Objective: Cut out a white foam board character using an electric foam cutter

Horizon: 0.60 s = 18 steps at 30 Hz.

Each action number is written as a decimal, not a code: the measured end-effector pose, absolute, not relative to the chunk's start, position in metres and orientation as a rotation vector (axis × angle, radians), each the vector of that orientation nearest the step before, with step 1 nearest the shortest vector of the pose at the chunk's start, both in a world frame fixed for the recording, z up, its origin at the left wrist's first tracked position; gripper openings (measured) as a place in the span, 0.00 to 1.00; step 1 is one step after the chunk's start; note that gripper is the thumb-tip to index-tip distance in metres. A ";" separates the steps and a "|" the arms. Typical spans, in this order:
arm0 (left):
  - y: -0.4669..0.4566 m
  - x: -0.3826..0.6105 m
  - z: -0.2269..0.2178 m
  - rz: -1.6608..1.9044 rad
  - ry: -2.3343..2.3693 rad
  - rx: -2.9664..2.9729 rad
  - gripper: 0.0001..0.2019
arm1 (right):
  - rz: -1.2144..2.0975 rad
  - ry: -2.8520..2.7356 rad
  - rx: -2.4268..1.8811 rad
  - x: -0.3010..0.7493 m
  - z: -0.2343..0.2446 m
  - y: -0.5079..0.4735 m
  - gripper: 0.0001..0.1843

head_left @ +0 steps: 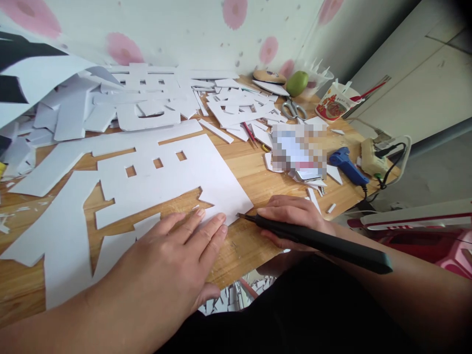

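Right now your left hand (177, 255) lies flat, palm down and fingers spread, on the near edge of the large white cut-out sheet (155, 182), with its fingertips close to the sheet's lower right corner. It pins the sheet to the wooden table (254, 172) and grasps nothing. Your right hand (291, 219) is closed around the black craft knife (317, 241), fingers wrapped over the front of the handle, while the long handle runs back along your forearm to the right. The knife tip points left and meets that same lower right corner of the sheet, just beside your left fingertips. The sheet covers the middle of the table and has three small square holes and several larger shapes cut out, with wood showing through them. Behind it, along the flowered wall, sits a pile of white offcuts (147, 98). Farther right on the table you have scissors (293, 109), a green fruit (297, 82), a printed paper cup (334, 103), a blue glue gun (346, 164) and a power strip (372, 157), all well apart from your hands.
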<state>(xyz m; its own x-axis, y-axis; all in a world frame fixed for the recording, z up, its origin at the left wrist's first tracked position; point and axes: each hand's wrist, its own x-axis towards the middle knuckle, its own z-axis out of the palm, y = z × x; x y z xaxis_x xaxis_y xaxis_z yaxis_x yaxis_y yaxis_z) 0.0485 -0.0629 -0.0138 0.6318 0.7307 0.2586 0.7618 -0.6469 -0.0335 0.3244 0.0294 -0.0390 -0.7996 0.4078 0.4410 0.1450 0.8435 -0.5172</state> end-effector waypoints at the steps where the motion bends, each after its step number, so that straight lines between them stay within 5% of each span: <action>1: -0.064 0.048 -0.014 -0.341 -1.247 -2.706 0.35 | 0.624 -2.462 -0.381 0.324 -0.041 0.030 0.27; 11: -0.064 0.047 -0.018 -0.369 -1.226 -2.720 0.42 | 0.633 -2.490 -0.430 0.323 -0.035 0.028 0.22; 18: -0.057 0.044 -0.023 -0.398 -1.139 -2.753 0.38 | 0.661 -2.317 -0.709 0.327 -0.027 0.019 0.15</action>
